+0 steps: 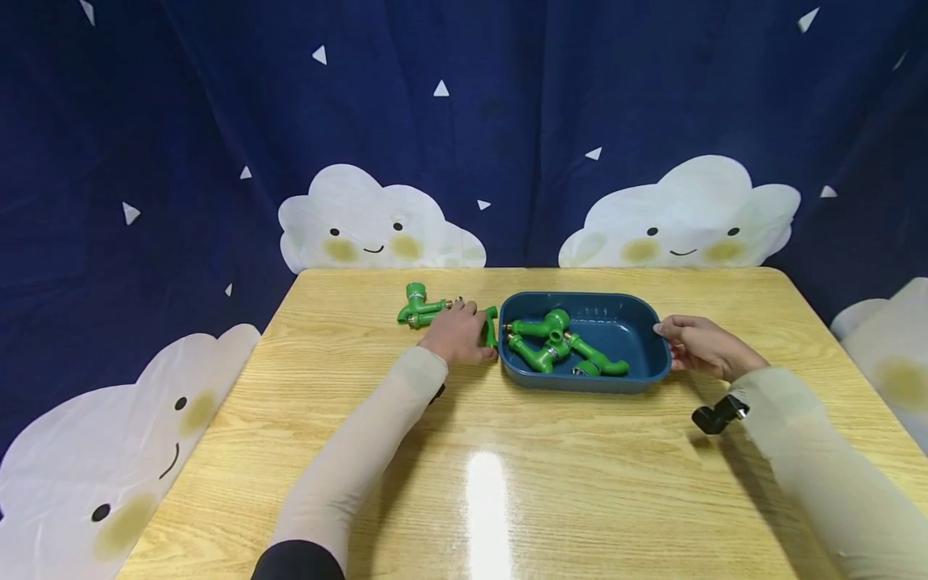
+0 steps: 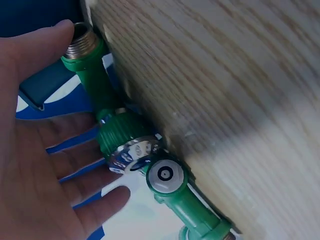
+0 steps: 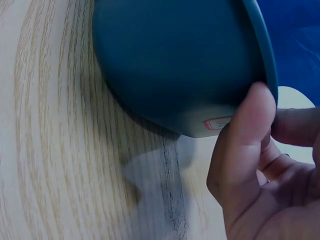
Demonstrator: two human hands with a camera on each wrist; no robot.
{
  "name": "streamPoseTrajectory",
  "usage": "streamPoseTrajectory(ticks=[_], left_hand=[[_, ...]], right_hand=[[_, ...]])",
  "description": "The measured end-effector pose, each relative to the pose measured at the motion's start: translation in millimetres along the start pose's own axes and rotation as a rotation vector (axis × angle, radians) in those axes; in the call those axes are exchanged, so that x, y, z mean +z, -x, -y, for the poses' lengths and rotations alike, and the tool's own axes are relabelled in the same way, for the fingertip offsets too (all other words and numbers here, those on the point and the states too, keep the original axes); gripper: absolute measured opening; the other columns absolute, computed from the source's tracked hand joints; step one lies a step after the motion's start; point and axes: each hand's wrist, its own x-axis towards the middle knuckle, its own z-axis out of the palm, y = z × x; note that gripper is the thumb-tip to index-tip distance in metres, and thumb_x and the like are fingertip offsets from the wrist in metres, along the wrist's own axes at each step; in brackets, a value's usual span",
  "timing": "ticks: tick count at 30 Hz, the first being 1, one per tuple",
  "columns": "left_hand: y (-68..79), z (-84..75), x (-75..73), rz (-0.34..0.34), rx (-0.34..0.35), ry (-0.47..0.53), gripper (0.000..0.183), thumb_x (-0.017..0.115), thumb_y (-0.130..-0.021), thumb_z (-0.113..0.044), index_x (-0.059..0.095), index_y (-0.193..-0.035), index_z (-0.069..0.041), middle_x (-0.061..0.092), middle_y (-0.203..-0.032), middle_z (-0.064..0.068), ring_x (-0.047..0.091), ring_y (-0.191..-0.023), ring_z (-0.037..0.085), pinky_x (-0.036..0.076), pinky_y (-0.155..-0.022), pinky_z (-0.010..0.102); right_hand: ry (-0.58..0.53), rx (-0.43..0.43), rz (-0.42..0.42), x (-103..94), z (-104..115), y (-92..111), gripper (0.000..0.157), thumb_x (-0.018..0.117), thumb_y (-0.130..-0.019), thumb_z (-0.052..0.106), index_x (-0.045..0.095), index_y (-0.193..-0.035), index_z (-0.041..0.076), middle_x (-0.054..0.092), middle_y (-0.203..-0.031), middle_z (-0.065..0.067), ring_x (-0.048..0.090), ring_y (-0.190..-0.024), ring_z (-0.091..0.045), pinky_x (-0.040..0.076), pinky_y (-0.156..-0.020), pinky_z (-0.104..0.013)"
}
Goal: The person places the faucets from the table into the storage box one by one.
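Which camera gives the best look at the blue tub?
The head view: it shows nearly the whole tub from above, green fittings inside. The right wrist view shows only one outer end, with a label and the right hand gripping it. The left wrist view shows just dark parts of it behind the left hand.

Behind the light-brown wooden desk [image 1: 580, 467] hangs a dark blue cloth curtain [image 1: 507, 129], which shows smiling white clouds [image 1: 370, 211] and small white triangles [image 1: 441, 90].
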Motion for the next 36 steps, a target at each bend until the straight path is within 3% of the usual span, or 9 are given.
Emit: streamPoseTrajectory(ticks=[3, 11, 16, 21, 26, 31, 36], left_hand=[[3.2, -1.0, 1.7, -0.003, -0.036, -0.011, 0.082, 0.059, -0.088, -0.067, 0.045, -0.149, -0.014, 0.046, -0.152, 0.012, 0.038, -0.146, 0.033, 0.035, -0.119, 0.049], [10.8, -3.8, 2.5, -0.025, -0.051, -0.013, 0.081, 0.062, -0.085, -0.067, 0.051, -0.142, -0.01, 0.053, -0.142, 0.012, 0.05, -0.134, 0.03, 0.054, -0.097, 0.047], [11.0, -4.6, 3.6, 0.011, -0.007, 0.006, 0.08, 0.061, -0.089, -0.062, 0.043, -0.15, -0.013, 0.043, -0.153, 0.01, 0.047, -0.138, 0.031, 0.05, -0.103, 0.051], [11.1, -4.9, 4.8, 0.036, -0.006, 0.012, 0.074, 0.058, -0.092, -0.059, 0.043, -0.15, -0.015, 0.039, -0.157, 0.009, 0.044, -0.14, 0.031, 0.045, -0.108, 0.053], [10.3, -6.1, 3.6, 0.021, -0.022, 0.009, 0.071, 0.057, -0.093, -0.059, 0.047, -0.148, -0.014, 0.04, -0.156, 0.007, 0.048, -0.136, 0.03, 0.049, -0.104, 0.052], [9.7, -1.8, 4.6, 0.021, 0.016, 0.0, 0.069, 0.057, -0.093, -0.059, 0.05, -0.145, -0.014, 0.044, -0.154, 0.005, 0.051, -0.134, 0.029, 0.053, -0.099, 0.049], [13.4, 7.8, 3.9, 0.075, 0.071, 0.045, 0.066, 0.058, -0.096, -0.045, 0.043, -0.15, -0.012, 0.039, -0.158, 0.006, 0.038, -0.146, 0.033, 0.042, -0.114, 0.046]], right_hand=[[0.005, 0.004, 0.001, 0.0, 0.6, 0.0, 0.024, 0.043, -0.106, 0.025, 0.053, -0.087, 0.015, 0.052, -0.072, 0.005, 0.055, -0.06, -0.005, 0.054, -0.058, -0.02], [0.003, 0.021, 0.007, -0.7, 0.4, -0.9, 0.023, 0.043, -0.106, 0.027, 0.052, -0.089, 0.015, 0.053, -0.073, 0.004, 0.056, -0.061, -0.006, 0.054, -0.058, -0.02], [-0.003, 0.029, 0.011, -0.3, -0.6, -0.8, 0.024, 0.044, -0.106, 0.027, 0.053, -0.088, 0.015, 0.054, -0.072, 0.004, 0.057, -0.059, -0.006, 0.054, -0.057, -0.02], [0.015, 0.023, 0.013, -0.5, 1.5, 0.6, 0.022, 0.043, -0.107, 0.028, 0.052, -0.091, 0.014, 0.054, -0.074, 0.004, 0.057, -0.06, -0.006, 0.054, -0.058, -0.02], [0.02, 0.016, 0.014, -1.1, 3.4, 0.2, 0.021, 0.042, -0.107, 0.026, 0.052, -0.093, 0.013, 0.053, -0.075, 0.004, 0.056, -0.061, -0.006, 0.054, -0.059, -0.019], [0.009, 0.019, 0.009, -1.0, 2.7, -0.3, 0.02, 0.041, -0.107, 0.024, 0.052, -0.093, 0.013, 0.053, -0.075, 0.004, 0.057, -0.062, -0.006, 0.055, -0.059, -0.019], [-0.006, 0.014, 0.014, -1.6, 0.6, 0.1, 0.021, 0.042, -0.106, 0.025, 0.052, -0.091, 0.014, 0.054, -0.074, 0.005, 0.057, -0.062, -0.005, 0.054, -0.058, -0.019]])
